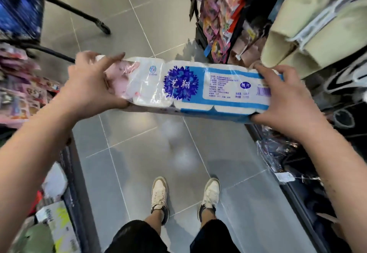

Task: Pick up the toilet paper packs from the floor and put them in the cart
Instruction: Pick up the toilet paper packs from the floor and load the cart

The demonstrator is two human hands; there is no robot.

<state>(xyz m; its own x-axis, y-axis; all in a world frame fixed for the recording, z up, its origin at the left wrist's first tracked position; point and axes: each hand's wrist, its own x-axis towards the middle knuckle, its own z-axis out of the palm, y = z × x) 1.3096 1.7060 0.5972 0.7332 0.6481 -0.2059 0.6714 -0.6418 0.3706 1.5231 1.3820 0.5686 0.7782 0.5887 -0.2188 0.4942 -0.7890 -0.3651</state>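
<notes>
The pack point(178, 86) hangs level above the floor point(139, 147), left hand point(93, 83) clasping its pink end, right hand point(286, 100) its blue end. Beyond the left grip, blurred, stands perhaps the cart point(19, 12).

Black shorts point(137, 237), white low-top sneakers point(159, 193) w/ dark heel trim; forearms point(33, 149) & lower legs point(207, 216) bare.

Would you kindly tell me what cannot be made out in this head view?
Ends of the toilet paper pack: covered by the left hand and right hand gripping them.
Its label print: too small, blurred.
Upper left, the dark wheeled frame, perhaps the cart: blurred, cut off by the edge.
Part of the floor: hidden beneath the pack.
</notes>
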